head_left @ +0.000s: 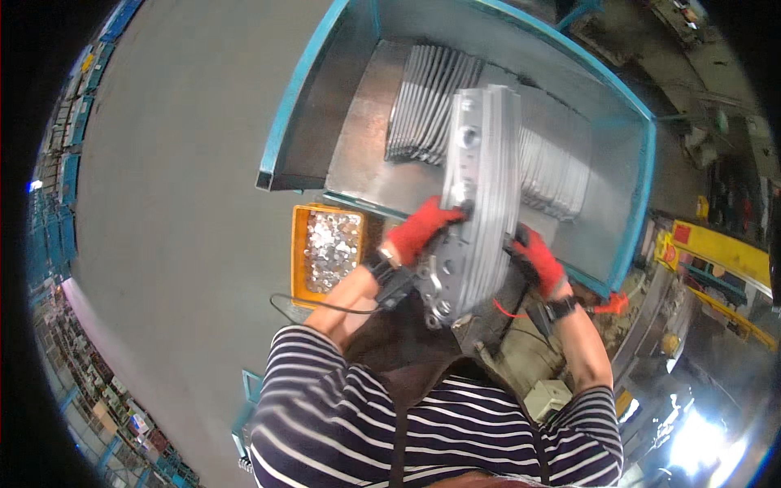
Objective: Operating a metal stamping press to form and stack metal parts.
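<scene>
Between my two hands is a stack of long stamped metal plates (490,191), grey, with round holes along the near face. My left hand (421,230), in a red glove, is closed on the stack's left side. On the right side my right hand (537,256), in a red and black glove, grips it too; its fingertips are partly hidden. The stack is held over the near edge of a large blue-rimmed metal bin (647,187), slightly blurred. Inside the bin, one row of similar plates (431,102) leans at the left and another row (557,171) at the right.
A yellow crate (299,256) full of small round metal pieces stands left of my left forearm. A black cable (325,307) runs by my left wrist. At the right are a yellow machine frame (724,252) and a red-orange part (610,304). Grey floor (187,203) stretches out on the left.
</scene>
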The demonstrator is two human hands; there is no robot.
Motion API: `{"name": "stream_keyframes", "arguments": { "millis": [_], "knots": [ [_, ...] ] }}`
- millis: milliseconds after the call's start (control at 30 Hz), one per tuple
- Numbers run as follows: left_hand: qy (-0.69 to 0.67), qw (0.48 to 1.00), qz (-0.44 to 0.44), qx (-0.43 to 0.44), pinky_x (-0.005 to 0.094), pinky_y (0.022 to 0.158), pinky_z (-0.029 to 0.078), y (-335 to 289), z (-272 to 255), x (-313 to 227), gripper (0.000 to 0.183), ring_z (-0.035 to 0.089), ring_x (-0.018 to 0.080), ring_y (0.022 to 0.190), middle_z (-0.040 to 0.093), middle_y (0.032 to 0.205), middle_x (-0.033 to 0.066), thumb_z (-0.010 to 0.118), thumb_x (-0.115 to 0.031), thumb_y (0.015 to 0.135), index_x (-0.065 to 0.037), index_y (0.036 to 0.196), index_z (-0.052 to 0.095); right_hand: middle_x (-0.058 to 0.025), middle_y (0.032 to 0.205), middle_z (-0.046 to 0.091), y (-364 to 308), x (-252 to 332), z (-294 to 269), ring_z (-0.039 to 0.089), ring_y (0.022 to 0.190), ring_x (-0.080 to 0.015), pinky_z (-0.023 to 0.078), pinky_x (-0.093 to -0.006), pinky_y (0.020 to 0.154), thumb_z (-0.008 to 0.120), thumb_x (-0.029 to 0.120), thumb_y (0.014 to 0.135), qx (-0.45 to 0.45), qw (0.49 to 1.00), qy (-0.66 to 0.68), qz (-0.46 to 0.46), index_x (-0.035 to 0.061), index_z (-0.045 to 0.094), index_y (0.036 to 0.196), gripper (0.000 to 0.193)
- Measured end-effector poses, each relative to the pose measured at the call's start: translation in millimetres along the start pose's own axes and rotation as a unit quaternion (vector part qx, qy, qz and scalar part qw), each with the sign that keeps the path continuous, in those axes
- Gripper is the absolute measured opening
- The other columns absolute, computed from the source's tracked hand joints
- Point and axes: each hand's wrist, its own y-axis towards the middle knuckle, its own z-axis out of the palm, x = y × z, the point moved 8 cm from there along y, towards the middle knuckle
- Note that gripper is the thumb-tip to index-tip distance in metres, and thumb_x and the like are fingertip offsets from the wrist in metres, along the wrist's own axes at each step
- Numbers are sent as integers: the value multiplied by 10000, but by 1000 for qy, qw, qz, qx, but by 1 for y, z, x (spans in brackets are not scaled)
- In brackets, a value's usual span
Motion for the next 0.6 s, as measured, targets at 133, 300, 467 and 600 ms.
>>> {"name": "stream_keyframes", "arguments": {
  "millis": [133,300,467,600],
  "knots": [
    [-20,989,-4,-146,295,755,498,1,-150,4,372,599,134,844,636,977,41,642,-201,836,-15,1151,576,-154,1194,608,131,-10,81,573,1072,-211,431,-337,949,641,230,870,46,997,-66,-10,-43,485,1280,518],
    [-15,968,-44,-246,311,831,496,11,-290,43,432,605,163,952,612,1083,57,594,-202,875,-49,1264,483,-131,1187,602,236,-48,160,563,1081,-195,431,-340,949,633,224,875,89,996,-15,5,-24,500,1253,471],
    [-108,959,-79,-249,296,808,463,34,-350,85,464,553,143,936,576,1050,20,618,-284,863,-58,1250,496,-120,1205,578,292,-95,193,543,1093,-185,423,-342,962,634,210,877,145,984,-11,104,11,461,1309,506],
    [-31,963,-74,-257,307,841,442,49,-395,118,495,539,158,950,574,1056,34,608,-297,867,-55,1281,486,-163,1229,579,315,-142,208,541,1144,-244,412,-360,984,635,180,860,108,987,-55,107,-9,465,1308,515]
  ]
}}
